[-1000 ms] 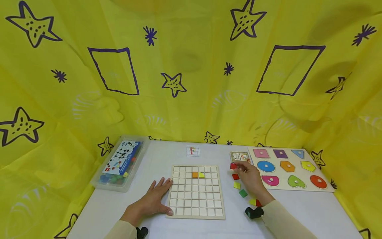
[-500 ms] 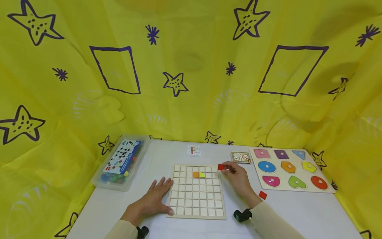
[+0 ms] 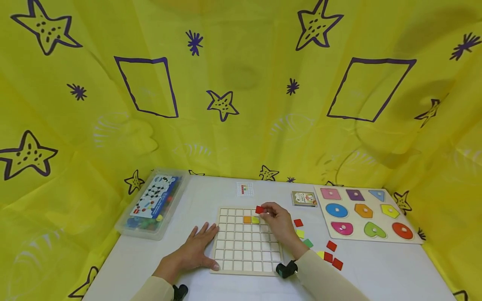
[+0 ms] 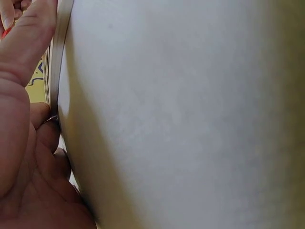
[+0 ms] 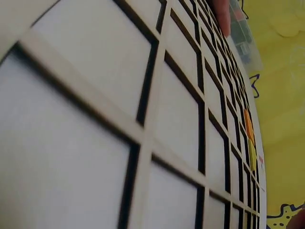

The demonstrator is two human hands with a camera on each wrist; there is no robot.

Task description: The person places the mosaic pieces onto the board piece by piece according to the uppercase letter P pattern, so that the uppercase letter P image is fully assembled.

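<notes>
A wooden grid board (image 3: 238, 251) lies on the white table. In its second row from the back sit an orange tile (image 3: 247, 219) and a yellow tile (image 3: 255, 220), side by side. My left hand (image 3: 193, 251) rests along the board's left edge, fingers spread, thumb at the near corner. Between thumb and fingers my right hand (image 3: 279, 223) pinches a red square tile (image 3: 260, 209), which overlaps the back row, just behind the yellow tile. In the right wrist view the grid fills most of the picture, with left-hand fingers (image 5: 221, 16) at its far edge.
Right of the board lie several loose tiles, among them a red tile (image 3: 298, 223) and a green tile (image 3: 308, 243). Behind are a small pattern card (image 3: 245, 190) and a card box (image 3: 304, 198). A shape puzzle (image 3: 354, 219) lies right; a plastic case (image 3: 152, 205) stands left.
My right hand has picked up the red tile from beside the card box and carried it left, over the board's back row. The left hand has stayed in place.
</notes>
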